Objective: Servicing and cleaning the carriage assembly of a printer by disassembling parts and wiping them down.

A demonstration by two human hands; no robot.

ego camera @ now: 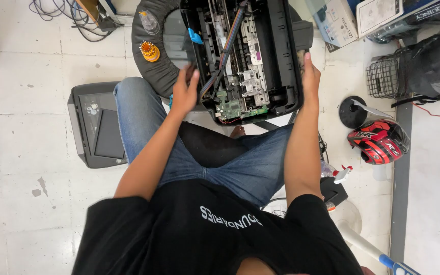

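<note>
The opened printer [245, 56] sat at upper centre, its far end cut off by the frame's top. My left hand [184, 91] rested loosely spread on its left edge; my right hand [310, 76] gripped the right edge. Bare floor [21, 168] lay lower left, beyond the detached scanner lid [95, 125].

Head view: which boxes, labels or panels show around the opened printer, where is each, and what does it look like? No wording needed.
Cardboard box: top, right of the opened printer; white and blue, printed label.
Second box: top right corner; white panel, dark blue band.
Removed scanner lid: on the floor, left of the knee; grey, dark glass, small button panel.
Green circuit board: printer's near edge, by the left hand.
Right hand: on the printer's right side.
</note>
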